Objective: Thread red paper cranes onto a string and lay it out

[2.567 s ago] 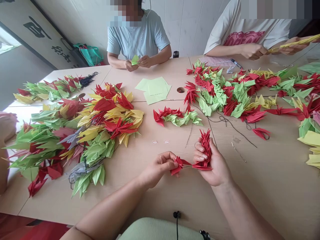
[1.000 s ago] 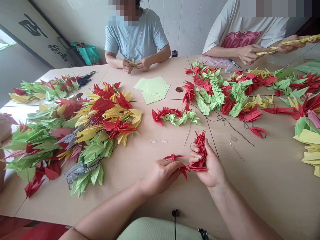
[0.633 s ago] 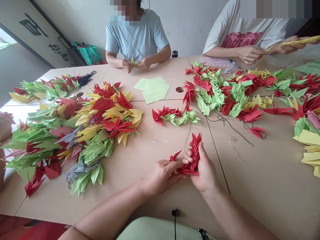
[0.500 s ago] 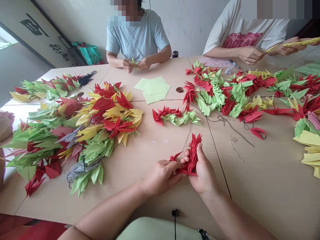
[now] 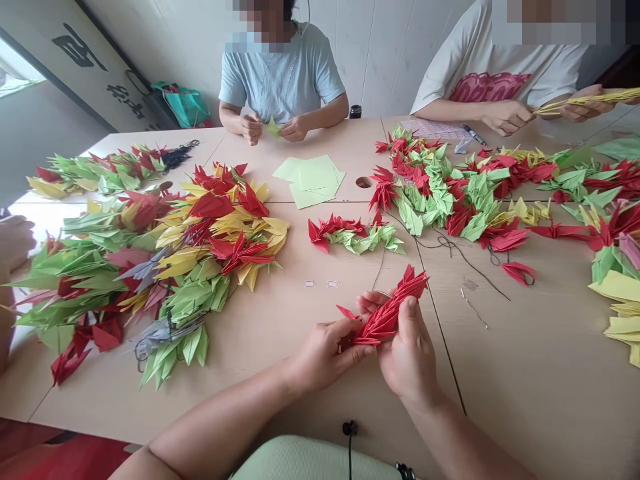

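Note:
A bundle of red folded paper cranes, packed tightly together, is held between my two hands above the table. My left hand pinches its lower left end, where a red tip sticks out past the fingers. Around the right side of the bundle, my right hand is closed, thumb on top and fingertips showing behind. A thin dark thread runs from behind the bundle toward a short string of red and green cranes lying just beyond my hands.
Heaped strings of cranes cover the left; more strings lie at the back right. Green paper squares lie near a round table hole. A needle rests at right. Two people sit opposite, one folding green paper, one holding yellow strips.
The red bundle has tipped from nearly upright to slanting right, its top end moving rightward. My right hand has shifted slightly right with it. The view has moved a little.

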A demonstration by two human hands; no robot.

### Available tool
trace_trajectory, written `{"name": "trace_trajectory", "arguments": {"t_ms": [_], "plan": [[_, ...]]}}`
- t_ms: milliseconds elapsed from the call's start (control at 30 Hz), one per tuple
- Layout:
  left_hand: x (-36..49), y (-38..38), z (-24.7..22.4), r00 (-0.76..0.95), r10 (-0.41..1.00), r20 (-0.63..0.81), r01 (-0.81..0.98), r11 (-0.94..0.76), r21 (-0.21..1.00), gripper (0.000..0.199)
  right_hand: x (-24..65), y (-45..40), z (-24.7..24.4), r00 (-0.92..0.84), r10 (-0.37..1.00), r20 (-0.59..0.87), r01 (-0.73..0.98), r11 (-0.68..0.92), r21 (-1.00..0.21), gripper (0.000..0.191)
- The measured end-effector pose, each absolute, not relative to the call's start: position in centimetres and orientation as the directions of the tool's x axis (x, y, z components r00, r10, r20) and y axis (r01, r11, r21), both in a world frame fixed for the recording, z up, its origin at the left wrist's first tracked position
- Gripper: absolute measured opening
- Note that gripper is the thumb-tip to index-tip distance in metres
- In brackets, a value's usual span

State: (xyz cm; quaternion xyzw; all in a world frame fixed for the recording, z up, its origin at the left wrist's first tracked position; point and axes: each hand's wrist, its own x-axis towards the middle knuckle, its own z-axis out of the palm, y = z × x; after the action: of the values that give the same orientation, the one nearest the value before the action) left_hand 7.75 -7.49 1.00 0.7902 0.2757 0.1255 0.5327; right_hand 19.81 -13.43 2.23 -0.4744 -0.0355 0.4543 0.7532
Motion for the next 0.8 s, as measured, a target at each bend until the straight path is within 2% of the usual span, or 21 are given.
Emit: {"name": "trace_trajectory", "arguments": {"t_ms": [233,433,567,667,733,800], "plan": [[7.7,-7.5,1.2,0.82,0.555,-0.14,0.344,-0.281,0.896,0.029,19.4,-13.5,1.9,0.528,0.774,-0.351,-0.619,0.067,-0.783,0.039],[7.8,-7.3,1.9,0.781,0.6,-0.172,0.355,-0.199,0.914,0.029,20.1,-13.8,1.4,0.547,0.788,-0.282,-0.436,-0.019,-0.9,0.039],[7.8,-7.1,1.9,0.789,0.547,-0.281,0.332,0.006,0.943,0.027,21.0,-13.8,1.6,0.536,0.803,-0.259,-0.355,-0.064,-0.933,0.034],[7.8,-7.0,1.7,0.812,0.474,-0.341,0.264,0.223,0.938,0.03,21.5,-13.6,2.1,0.521,0.81,-0.271,-0.396,-0.052,-0.917,0.03],[7.8,-7.0,1.7,0.814,0.482,-0.322,0.215,0.265,0.94,0.032,21.7,-13.4,2.4,0.499,0.819,-0.285,-0.439,-0.046,-0.897,0.029],[7.9,-6.9,1.7,0.803,0.522,-0.287,0.193,0.227,0.955,0.032,21.7,-13.3,2.6,0.468,0.83,-0.304,-0.471,-0.057,-0.88,0.029]]}}
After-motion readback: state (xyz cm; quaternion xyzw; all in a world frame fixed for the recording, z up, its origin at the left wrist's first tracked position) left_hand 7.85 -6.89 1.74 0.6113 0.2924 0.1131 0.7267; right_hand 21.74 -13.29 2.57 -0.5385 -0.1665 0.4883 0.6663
